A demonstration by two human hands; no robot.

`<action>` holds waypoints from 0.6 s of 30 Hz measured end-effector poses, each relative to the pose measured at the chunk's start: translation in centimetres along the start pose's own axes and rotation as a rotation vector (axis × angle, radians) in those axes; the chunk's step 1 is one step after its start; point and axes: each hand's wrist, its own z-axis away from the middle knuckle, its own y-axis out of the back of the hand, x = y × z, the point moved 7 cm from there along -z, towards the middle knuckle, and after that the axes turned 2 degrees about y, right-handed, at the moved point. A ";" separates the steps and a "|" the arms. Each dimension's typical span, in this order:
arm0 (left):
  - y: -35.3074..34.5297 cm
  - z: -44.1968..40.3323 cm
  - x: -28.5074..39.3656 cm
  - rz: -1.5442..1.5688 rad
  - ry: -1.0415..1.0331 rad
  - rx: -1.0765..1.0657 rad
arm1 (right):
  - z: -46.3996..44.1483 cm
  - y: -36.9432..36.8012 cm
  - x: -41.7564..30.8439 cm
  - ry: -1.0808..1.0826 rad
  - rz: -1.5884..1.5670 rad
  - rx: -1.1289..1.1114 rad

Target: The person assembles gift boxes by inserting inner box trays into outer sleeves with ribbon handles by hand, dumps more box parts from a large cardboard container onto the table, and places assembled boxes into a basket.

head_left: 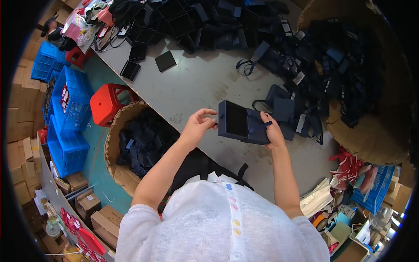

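Gripping the open box (pixel 235 120) over the counter (pixel 196 83), the right hand (pixel 273 131) clasps one end; the left hand (pixel 200 128), its fingers curled, hovers beside the other, both forearms reaching forward.

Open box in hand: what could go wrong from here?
Dark box: the right hand supports only its right end, so the open left part might tip or slip.
Ribbon: it runs close to the right thumb and could snag.
Table: the box is near its front edge, so a drop might go over.
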 end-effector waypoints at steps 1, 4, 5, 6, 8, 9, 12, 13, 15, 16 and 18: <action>0.2 -0.2 -0.3 -0.001 0.002 -0.002 | -0.7 0.6 0.3 0.051 0.091 -0.029; 1.1 0.3 1.9 -0.232 -0.150 0.231 | -1.6 1.2 0.8 0.174 0.252 -0.017; 0.0 0.6 2.6 -0.124 -0.079 0.208 | -1.5 1.2 0.6 0.243 0.322 0.022; -1.0 0.8 2.5 -0.015 -0.007 0.186 | -1.2 0.8 0.9 0.242 0.322 0.021; -2.8 0.7 2.0 -0.097 -0.116 0.154 | -0.3 -1.1 0.8 0.320 0.421 -0.003; -4.0 0.6 1.7 -0.181 -0.223 0.115 | 0.3 -2.3 0.7 0.398 0.446 -0.028; -5.6 0.7 0.3 -0.222 -0.279 0.107 | 1.7 -4.9 1.0 0.406 0.573 -0.065; -5.2 0.4 0.6 -0.105 -0.258 0.091 | 1.7 -5.2 0.7 0.410 0.570 -0.060; -4.7 1.2 1.4 -0.156 -0.187 0.025 | 2.6 -6.4 0.7 0.458 0.603 -0.201; -4.0 1.6 1.5 -0.209 -0.131 -0.030 | 3.1 -7.1 0.9 0.351 0.681 -0.469; -0.2 2.8 0.8 -0.008 0.089 0.050 | 2.2 -4.9 -1.3 0.571 1.029 -0.501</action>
